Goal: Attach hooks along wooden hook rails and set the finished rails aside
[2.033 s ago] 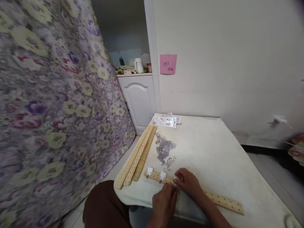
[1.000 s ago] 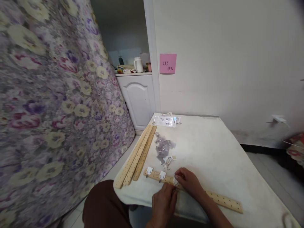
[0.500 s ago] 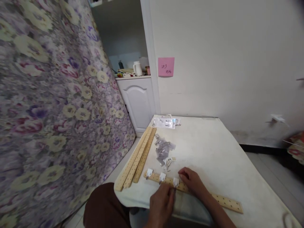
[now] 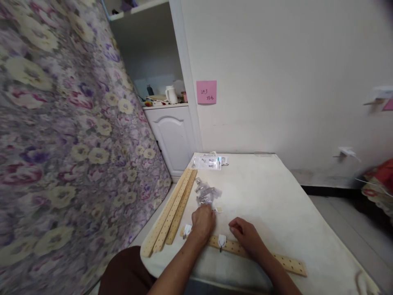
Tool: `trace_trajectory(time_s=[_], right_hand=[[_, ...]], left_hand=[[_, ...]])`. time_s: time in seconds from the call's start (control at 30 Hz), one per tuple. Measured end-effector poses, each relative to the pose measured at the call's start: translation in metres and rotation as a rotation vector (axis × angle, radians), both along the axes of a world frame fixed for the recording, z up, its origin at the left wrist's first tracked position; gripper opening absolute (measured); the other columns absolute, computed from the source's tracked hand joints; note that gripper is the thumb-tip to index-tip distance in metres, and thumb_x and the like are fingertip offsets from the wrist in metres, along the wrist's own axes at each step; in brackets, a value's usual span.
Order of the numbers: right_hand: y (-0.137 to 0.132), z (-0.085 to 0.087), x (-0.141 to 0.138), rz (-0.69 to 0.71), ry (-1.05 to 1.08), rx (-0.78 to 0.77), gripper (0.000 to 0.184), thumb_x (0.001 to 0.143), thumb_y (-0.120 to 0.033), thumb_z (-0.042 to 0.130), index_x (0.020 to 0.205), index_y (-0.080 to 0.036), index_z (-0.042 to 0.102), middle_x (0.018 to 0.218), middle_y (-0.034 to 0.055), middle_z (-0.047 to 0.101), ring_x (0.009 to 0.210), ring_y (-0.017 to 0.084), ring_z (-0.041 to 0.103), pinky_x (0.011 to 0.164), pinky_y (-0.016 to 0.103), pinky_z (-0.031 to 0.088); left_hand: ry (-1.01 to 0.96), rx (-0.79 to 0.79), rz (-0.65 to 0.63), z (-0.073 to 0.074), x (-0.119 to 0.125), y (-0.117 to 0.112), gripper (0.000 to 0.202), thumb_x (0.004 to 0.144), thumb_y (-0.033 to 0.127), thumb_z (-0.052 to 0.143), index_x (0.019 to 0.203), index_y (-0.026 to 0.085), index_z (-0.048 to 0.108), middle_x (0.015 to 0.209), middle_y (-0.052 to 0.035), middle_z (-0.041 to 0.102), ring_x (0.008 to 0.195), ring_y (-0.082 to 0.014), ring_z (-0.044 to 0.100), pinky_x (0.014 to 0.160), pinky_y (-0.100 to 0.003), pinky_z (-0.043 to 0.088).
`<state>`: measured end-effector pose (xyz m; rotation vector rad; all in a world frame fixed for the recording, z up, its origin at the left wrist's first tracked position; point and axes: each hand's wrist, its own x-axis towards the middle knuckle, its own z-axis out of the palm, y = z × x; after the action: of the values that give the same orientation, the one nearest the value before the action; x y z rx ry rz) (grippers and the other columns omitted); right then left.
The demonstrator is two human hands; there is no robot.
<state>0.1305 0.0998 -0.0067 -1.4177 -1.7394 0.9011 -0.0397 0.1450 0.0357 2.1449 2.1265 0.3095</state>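
A long perforated wooden strip (image 4: 285,261) lies across the near edge of the white table (image 4: 270,196). White hooks (image 4: 221,241) are fitted on its left part. My right hand (image 4: 245,237) rests on the strip just right of a hook, fingers curled. My left hand (image 4: 203,221) reaches forward over the strip to a few loose hooks at the near end of a pile of small clear bags (image 4: 206,192); its fingers are bent down and hide what they touch.
Three more perforated strips (image 4: 172,211) lie stacked along the table's left edge. A clear packet (image 4: 208,162) lies at the far left corner. A flowered mattress (image 4: 67,143) leans at left, a white cabinet (image 4: 172,135) behind.
My left hand has left the near edge of the strip and moved forward to the loose hooks. A third hook now sits on the strip. The view has swung slightly right.
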Motion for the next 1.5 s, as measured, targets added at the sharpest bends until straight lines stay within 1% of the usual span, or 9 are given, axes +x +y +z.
trace_trajectory(time_s=[0.17,0.33,0.5,0.63,0.8,1.07,1.2,1.3,1.5], right_hand=[[0.001,0.006,0.007,-0.023,0.068,0.025,0.017,0.078,-0.028,0.049,0.082,-0.017,0.062,0.069,0.0023,0.063,0.066,0.016,0.056,0.063,0.026,0.04],[0.0,0.011,0.007,-0.028,0.204,0.032,0.016,0.078,-0.028,0.05,0.08,-0.017,0.062,0.068,0.0018,0.062,0.064,0.015,0.055,0.061,0.027,0.04],[-0.006,0.022,-0.002,0.022,0.599,-0.224,0.028,0.079,-0.042,0.053,0.089,-0.017,0.057,0.073,0.0029,0.064,0.056,0.012,0.055,0.051,0.024,0.04],[-0.017,0.035,-0.008,0.108,0.981,-0.476,0.04,0.081,-0.052,0.052,0.101,-0.018,0.052,0.079,0.0047,0.066,0.057,0.012,0.06,0.05,0.022,0.042],[-0.025,0.044,-0.004,0.209,1.213,-0.534,0.035,0.083,-0.047,0.057,0.1,-0.017,0.053,0.08,0.0043,0.066,0.06,0.009,0.06,0.051,0.018,0.043],[-0.024,0.045,0.004,0.147,1.048,-0.374,0.027,0.072,-0.038,0.071,0.077,-0.016,0.055,0.061,-0.0038,0.057,0.051,0.006,0.051,0.05,0.017,0.04],[-0.02,0.041,0.009,0.096,0.845,-0.228,0.03,0.071,-0.041,0.07,0.075,-0.016,0.056,0.062,-0.0015,0.06,0.055,0.009,0.054,0.054,0.022,0.044],[-0.018,0.039,0.01,0.053,0.752,-0.152,0.027,0.071,-0.039,0.068,0.074,-0.016,0.056,0.06,-0.0022,0.058,0.056,0.01,0.054,0.055,0.023,0.044],[-0.021,0.041,0.007,0.083,0.694,-0.156,0.022,0.072,-0.036,0.064,0.076,-0.016,0.057,0.06,-0.0037,0.055,0.053,0.009,0.051,0.052,0.023,0.043]], left_hand=[[-0.12,0.049,0.019,0.003,-0.005,-0.002,0.017,0.081,0.025,0.046,0.079,0.018,0.061,0.086,-0.0091,0.066,0.081,-0.0239,0.062,0.073,-0.034,0.04],[-0.378,0.154,0.012,0.02,-0.018,-0.005,0.018,0.082,0.028,0.045,0.071,0.019,0.055,0.074,-0.0014,0.059,0.075,-0.0167,0.056,0.07,-0.026,0.037],[-0.737,0.138,-0.052,0.022,-0.009,-0.016,0.03,0.085,0.045,0.04,0.073,0.019,0.052,0.055,0.006,0.044,0.052,-0.0104,0.044,0.052,-0.02,0.036],[-0.953,0.08,-0.094,0.017,0.008,-0.038,0.035,0.085,0.051,0.04,0.079,0.018,0.053,0.053,0.0075,0.041,0.046,-0.0088,0.039,0.045,-0.019,0.033],[-1.242,-0.007,-0.164,0.022,0.022,-0.064,0.027,0.081,0.045,0.055,0.077,0.018,0.057,0.052,0.0071,0.044,0.048,-0.0082,0.04,0.047,-0.018,0.032],[-1.274,-0.022,-0.333,0.027,0.022,-0.083,0.019,0.082,0.036,0.059,0.083,0.018,0.063,0.071,0.002,0.059,0.063,-0.0114,0.056,0.061,-0.022,0.043],[-1.391,-0.155,-0.207,0.021,0.025,-0.091,0.029,0.081,0.044,0.057,0.096,0.019,0.057,0.066,0.0011,0.064,0.062,-0.0134,0.06,0.059,-0.023,0.044],[-1.477,-0.244,-0.079,0.014,0.03,-0.092,0.032,0.077,0.049,0.06,0.085,0.018,0.054,0.059,0.0028,0.062,0.046,-0.0101,0.054,0.045,-0.02,0.038],[-1.495,-0.304,-0.055,0.004,0.038,-0.09,0.031,0.069,0.043,0.067,0.075,0.019,0.048,0.055,0.0044,0.061,0.038,-0.0073,0.049,0.038,-0.018,0.033]])
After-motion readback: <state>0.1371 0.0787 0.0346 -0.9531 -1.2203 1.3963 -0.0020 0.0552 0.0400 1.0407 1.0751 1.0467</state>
